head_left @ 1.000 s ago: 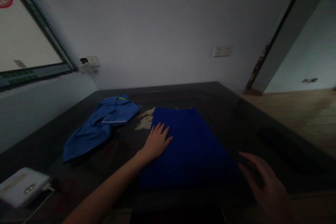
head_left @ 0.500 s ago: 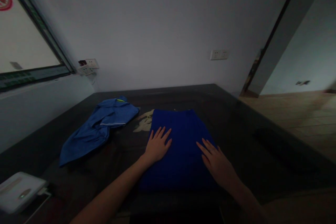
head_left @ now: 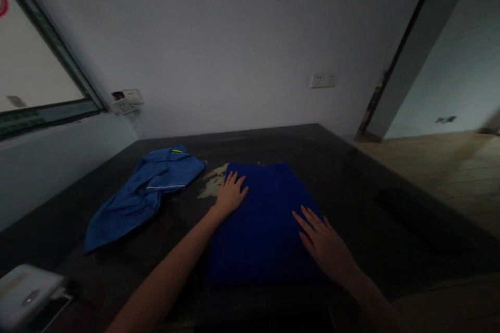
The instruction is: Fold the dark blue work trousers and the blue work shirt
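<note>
Dark tabletop [head_left: 332, 166] up against a pale wall [head_left: 219, 36] w/ a dbl socket [head_left: 323, 80]; window [head_left: 39, 52] on L, tan floor [head_left: 441, 161] on R. Rm's dim. Lighter blue garment [head_left: 136, 192] lies rumpled on L, white box [head_left: 31, 289] near L corner, long dark item [head_left: 422, 218] on R, too dim to ID. Deep-blue cloth [head_left: 269, 229] is flat on the tabletop in front of me, next to a pale print [head_left: 213, 184]. My L hand [head_left: 230, 192] is palm-down at its L edge, farther up; R hand [head_left: 322, 237] palm-down at its R edge, nearer me. Fingers on both spread & released.
</note>
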{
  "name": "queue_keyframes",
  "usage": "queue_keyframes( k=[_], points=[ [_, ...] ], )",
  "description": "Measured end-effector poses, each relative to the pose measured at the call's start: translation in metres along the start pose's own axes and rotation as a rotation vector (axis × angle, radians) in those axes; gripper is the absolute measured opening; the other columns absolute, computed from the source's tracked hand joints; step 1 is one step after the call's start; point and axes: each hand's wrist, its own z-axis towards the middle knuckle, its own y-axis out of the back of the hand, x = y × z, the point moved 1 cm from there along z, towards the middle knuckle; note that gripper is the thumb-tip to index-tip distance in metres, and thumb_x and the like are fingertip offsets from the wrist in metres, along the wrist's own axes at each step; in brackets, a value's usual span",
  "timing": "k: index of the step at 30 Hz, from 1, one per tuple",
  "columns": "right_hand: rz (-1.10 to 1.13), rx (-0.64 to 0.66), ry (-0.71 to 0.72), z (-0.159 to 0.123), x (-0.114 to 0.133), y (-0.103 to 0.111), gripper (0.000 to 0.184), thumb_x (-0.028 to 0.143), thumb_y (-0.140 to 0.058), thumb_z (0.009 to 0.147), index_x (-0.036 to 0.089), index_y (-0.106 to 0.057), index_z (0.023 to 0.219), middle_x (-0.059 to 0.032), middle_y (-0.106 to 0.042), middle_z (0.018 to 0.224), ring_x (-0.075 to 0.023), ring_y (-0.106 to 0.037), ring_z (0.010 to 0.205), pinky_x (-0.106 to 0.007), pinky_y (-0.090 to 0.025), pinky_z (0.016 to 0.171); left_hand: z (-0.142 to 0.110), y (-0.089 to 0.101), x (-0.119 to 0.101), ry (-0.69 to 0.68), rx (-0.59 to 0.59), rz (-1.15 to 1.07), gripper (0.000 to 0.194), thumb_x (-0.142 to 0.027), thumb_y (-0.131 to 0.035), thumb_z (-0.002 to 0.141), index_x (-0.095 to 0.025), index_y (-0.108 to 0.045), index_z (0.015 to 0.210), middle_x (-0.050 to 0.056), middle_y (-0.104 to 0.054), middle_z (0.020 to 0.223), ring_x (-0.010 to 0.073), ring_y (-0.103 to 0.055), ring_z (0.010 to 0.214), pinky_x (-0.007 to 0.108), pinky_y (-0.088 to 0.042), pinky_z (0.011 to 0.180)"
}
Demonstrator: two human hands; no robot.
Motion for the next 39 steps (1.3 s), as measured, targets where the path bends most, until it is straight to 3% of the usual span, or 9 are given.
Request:
queue_keyframes(
  k=[5,11,20,24,26,29,32,35,39],
  points=[
    [0.004,0.010,-0.003,0.000,0.001,0.002,0.048,0.038,-0.028,0.095,0.029,-0.033,0.142,-0.0066,-0.034,0.148,-0.0226,-0.030,0.136,-0.052,-0.029,0.107,0.031,-0.014,0.004,0.125,0.013,-0.005,0.056,-0.041,-0.031,0.093,-0.012,-0.035,0.140,0.016,-0.032,0.148,0.0288,-0.020,0.140,0.048,-0.017,0.112],
    [0.003,0.012,-0.004,0.000,0.000,0.003,0.048,0.038,-0.028,0.095,0.029,-0.034,0.142,-0.0060,-0.034,0.148,-0.0222,-0.029,0.136,-0.051,-0.028,0.107,0.032,-0.031,0.007,0.159,0.060,-0.010,0.061,-0.045,-0.026,0.093,-0.013,-0.026,0.145,0.014,-0.023,0.152,0.0272,-0.015,0.141,0.049,-0.015,0.112],
    [0.112,-0.035,-0.020,-0.001,0.001,0.004,0.046,0.039,-0.034,0.094,0.028,-0.042,0.138,-0.0067,-0.041,0.144,-0.0239,-0.034,0.134,-0.054,-0.028,0.107,0.022,-0.018,0.001,0.116,-0.137,-0.011,0.049,-0.032,-0.035,0.092,-0.014,-0.041,0.137,0.014,-0.039,0.144,0.0270,-0.027,0.137,0.049,-0.019,0.112],
    [0.283,-0.136,-0.037,-0.002,-0.005,0.007,0.038,0.037,-0.039,0.092,0.025,-0.058,0.123,-0.0075,-0.052,0.135,-0.0251,-0.043,0.129,-0.054,-0.032,0.106,0.016,0.007,-0.017,-0.097,-0.278,0.027,0.038,-0.023,-0.040,0.090,-0.019,-0.051,0.126,0.010,-0.047,0.138,0.0247,-0.034,0.133,0.051,-0.008,0.114],
    [0.384,-0.228,-0.060,-0.005,-0.013,0.012,0.035,0.037,-0.040,0.092,0.024,-0.063,0.115,-0.0080,-0.056,0.130,-0.0245,-0.048,0.124,-0.050,-0.037,0.104,0.002,0.026,-0.034,-0.223,-0.259,-0.013,0.033,-0.021,-0.040,0.090,-0.022,-0.056,0.119,0.007,-0.054,0.129,0.0220,-0.042,0.126,0.050,-0.008,0.114],
    [0.477,-0.369,-0.142,-0.015,-0.027,0.023,0.032,0.039,-0.043,0.091,0.024,-0.065,0.106,-0.0085,-0.062,0.120,-0.0239,-0.056,0.113,-0.045,-0.044,0.099,-0.040,0.053,-0.071,-0.401,-0.108,-0.124,0.028,-0.025,-0.043,0.091,-0.025,-0.056,0.115,0.003,-0.059,0.118,0.0191,-0.049,0.115,0.049,-0.016,0.112],
    [0.508,-0.414,-0.217,-0.032,-0.041,0.033,0.030,0.042,-0.045,0.089,0.024,-0.066,0.100,-0.0077,-0.066,0.109,-0.0238,-0.062,0.103,-0.043,-0.049,0.092,-0.096,0.069,-0.108,-0.551,0.065,-0.171,0.039,-0.038,-0.050,0.087,-0.028,-0.049,0.125,0.005,-0.052,0.129,0.0241,-0.043,0.121,0.050,-0.029,0.103],
    [0.509,-0.379,-0.260,-0.052,-0.053,0.038,0.030,0.045,-0.048,0.086,0.025,-0.066,0.099,-0.0063,-0.068,0.105,-0.0242,-0.063,0.098,-0.041,-0.051,0.088,-0.135,0.068,-0.130,-0.603,0.188,-0.113,0.061,-0.038,-0.056,0.082,-0.023,-0.035,0.138,0.011,-0.043,0.138,0.0303,-0.038,0.124,0.053,-0.032,0.101],
    [0.522,-0.297,-0.322,-0.072,-0.060,0.042,0.032,0.047,-0.052,0.083,0.025,-0.067,0.100,-0.0052,-0.070,0.104,-0.0246,-0.065,0.096,-0.039,-0.054,0.085,-0.144,0.052,-0.138,-0.629,0.263,-0.024,0.066,-0.025,-0.055,0.082,-0.021,-0.028,0.142,0.013,-0.040,0.142,0.0323,-0.037,0.127,0.053,-0.032,0.103]
  ],
)
